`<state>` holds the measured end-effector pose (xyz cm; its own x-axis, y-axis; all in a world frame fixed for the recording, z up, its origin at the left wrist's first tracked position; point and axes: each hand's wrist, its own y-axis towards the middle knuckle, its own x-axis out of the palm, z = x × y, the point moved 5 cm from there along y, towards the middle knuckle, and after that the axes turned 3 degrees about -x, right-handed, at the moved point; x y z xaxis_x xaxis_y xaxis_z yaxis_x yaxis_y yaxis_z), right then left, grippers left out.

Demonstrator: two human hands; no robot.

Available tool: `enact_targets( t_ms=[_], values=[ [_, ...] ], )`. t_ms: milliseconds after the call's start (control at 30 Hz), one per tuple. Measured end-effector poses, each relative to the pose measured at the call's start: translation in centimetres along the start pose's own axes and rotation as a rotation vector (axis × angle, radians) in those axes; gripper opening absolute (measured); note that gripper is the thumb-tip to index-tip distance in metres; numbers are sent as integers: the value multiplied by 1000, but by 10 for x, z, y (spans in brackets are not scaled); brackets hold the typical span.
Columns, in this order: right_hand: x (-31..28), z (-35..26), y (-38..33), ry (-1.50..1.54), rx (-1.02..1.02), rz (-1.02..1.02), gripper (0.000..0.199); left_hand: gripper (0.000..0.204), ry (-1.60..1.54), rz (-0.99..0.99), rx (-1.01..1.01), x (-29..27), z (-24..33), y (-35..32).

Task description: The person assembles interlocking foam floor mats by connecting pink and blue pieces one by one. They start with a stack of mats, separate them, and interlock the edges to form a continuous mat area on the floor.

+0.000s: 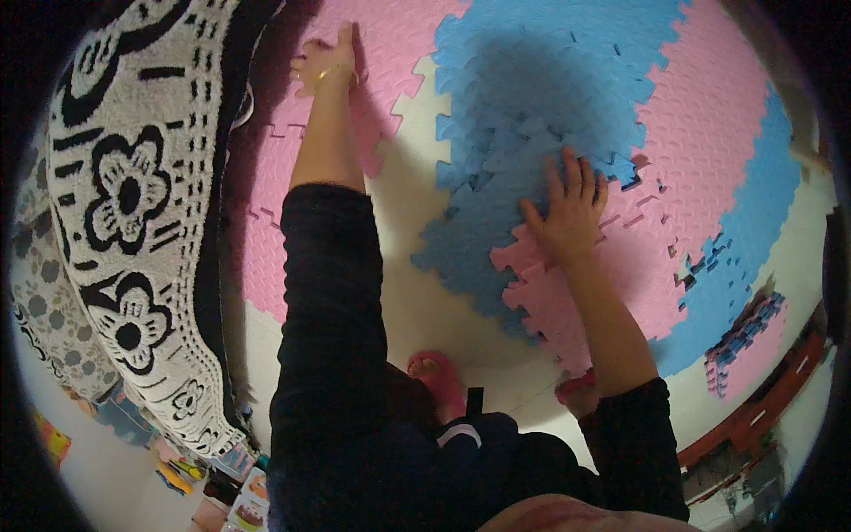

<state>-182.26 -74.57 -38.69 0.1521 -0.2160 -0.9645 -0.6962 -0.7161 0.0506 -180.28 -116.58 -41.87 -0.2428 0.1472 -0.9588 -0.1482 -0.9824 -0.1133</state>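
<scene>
- In the head view, my left hand [326,66] is at the upper left of the frame, open with its fingers spread on the pink textured foam mat with toothed puzzle edges [399,35]; it grips nothing. A thin gold-coloured band [331,73] circles that wrist.
- My right hand [572,217], right of centre, is also open and fanned out. Its fingers reach over the blue textured foam mat with toothed edges [505,97], its palm over a pink foam section [554,310]. I cannot tell how firmly it presses.
- The blue mat runs from the upper middle down to the centre; a strip of pale smooth floor [443,324] parts it from the pink mat at upper left.
- Another pink foam strip [709,115] fills the upper right, bordered by a blue foam strip [758,177].
- A white-and-black flower-patterned textile cover [191,133] hangs along the left.
- My pink slippers [448,386] show at lower middle.
</scene>
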Motion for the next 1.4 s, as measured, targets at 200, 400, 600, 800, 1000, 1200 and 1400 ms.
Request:
enact_targets(
  t_ms=[200, 400, 600, 800, 1000, 1200, 1400],
  values=[
    [-5, 3, 2, -32, 0, 23, 68, 82, -23, -62, 64, -6, 1, 9],
    [3, -3, 1, -96, -39, 9, 69, 78, 61, -54, 498, 45, 6, -46],
    [-3, 4, -1, -153, -59, 56, 68, 78, 88, -15, 857, -14, -51, -165],
    [7, -6, -5, -156, -128, 106, 68, 70, 273, 2, 671, -51, -144, -107],
    [2, -3, -2, -154, -101, 59, 66, 52, 271, -96, 514, -59, -185, -122],
    [4, -6, -4, -144, -121, 80, 66, 44, 227, 11, 567, -63, -210, -156],
    [5, -3, -4, -161, -78, 59, 67, 42, 190, 70, 618, -57, -218, -164]
  ],
)
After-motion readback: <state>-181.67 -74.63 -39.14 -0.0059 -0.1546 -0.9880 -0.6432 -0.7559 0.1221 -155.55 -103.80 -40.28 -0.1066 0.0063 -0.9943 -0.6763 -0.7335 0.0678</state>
